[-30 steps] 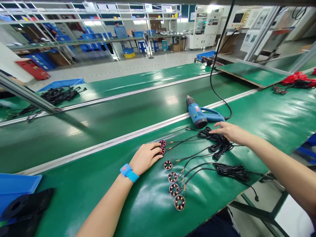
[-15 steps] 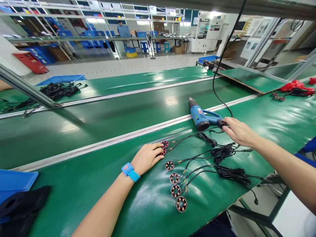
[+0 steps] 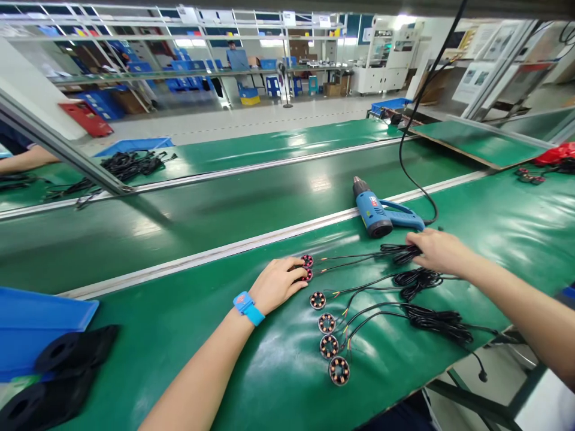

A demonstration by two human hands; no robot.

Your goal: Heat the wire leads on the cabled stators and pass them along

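My left hand (image 3: 279, 285), with a blue wristband (image 3: 249, 308), rests on the bench with its fingers closed on two red-wound motor stators (image 3: 307, 261). Their outer sides show past the fingertips. Below them several copper-wound stators (image 3: 327, 323) lie in a column, coloured wire ends beside them. My right hand (image 3: 438, 250) is closed on the far end of the uppermost black cable bundle (image 3: 398, 252), whose two leads run left toward the red stators. More coiled black cables (image 3: 438, 322) lie below it. A blue heat gun (image 3: 375, 211) rests just beyond the right hand, its nozzle pointing away.
A white rail (image 3: 202, 258) divides the green bench from a sunken green strip. At left stand a blue bin (image 3: 45, 323) and black moulded parts (image 3: 72, 350). Across the strip, black cables (image 3: 130, 167) lie near another person's arm (image 3: 29, 160). The heat gun's cord (image 3: 406, 161) hangs from above.
My right hand has left the heat gun's handle end and moved down onto the uppermost cable bundle, whose leads now lie straighter. My left hand stays on the red stators. The view has shifted slightly left.
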